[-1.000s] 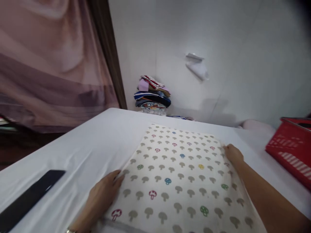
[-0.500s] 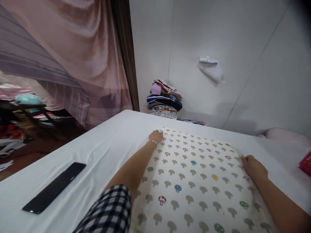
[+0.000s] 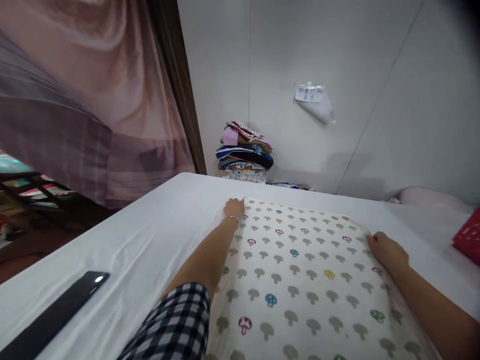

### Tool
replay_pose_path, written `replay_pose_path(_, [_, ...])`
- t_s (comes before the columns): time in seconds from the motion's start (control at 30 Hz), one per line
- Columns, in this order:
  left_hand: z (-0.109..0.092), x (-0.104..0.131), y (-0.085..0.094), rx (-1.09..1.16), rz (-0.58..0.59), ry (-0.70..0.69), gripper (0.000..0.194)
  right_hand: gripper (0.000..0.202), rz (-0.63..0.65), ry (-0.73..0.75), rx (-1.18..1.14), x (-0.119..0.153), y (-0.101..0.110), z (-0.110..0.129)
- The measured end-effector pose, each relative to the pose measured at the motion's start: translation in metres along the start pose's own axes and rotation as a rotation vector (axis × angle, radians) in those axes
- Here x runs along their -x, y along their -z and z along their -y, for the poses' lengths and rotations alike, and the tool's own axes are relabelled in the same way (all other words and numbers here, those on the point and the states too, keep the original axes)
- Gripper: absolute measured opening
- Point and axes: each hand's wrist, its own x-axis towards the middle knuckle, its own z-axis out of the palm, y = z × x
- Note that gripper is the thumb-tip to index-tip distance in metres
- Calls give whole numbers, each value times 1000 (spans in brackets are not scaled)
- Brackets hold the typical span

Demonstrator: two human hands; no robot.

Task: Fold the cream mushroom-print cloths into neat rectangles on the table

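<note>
Running from the lower edge of the view toward the wall, the mushroom-print cloth (image 3: 296, 270) lies on the white table (image 3: 150, 225) between both arms. Its long axis seems to point away from the person, though the near end is out of view. The black slab (image 3: 56, 315) lies left of it, well apart. The right hand (image 3: 388, 252), nearer to the body, has its fingers curled and pinching the cloth's right edge, short of the far corner. Farther out, the left hand (image 3: 234, 206) is clenched on the far left corner. Beyond stands the clothes stack (image 3: 245, 150), by the wall (image 3: 300, 50).
</note>
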Motion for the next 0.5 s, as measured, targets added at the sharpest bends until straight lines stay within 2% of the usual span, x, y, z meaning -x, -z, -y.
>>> replay_pose_path(0.13, [-14, -12, 12, 52, 58, 21, 35, 32, -33, 0, -16, 2, 1, 5])
replay_pose_path(0.27, [-18, -10, 22, 73, 80, -25, 36, 35, -18, -19, -76, 14, 9, 14])
replay_pose_path(0.37, [-18, -13, 22, 62, 52, -52, 44, 39, -36, -9, -116, 17, 15, 20])
replay_pose_path(0.5, [-22, -24, 14, 39, 39, -33, 42, 33, -29, -29, -101, 12, 17, 21])
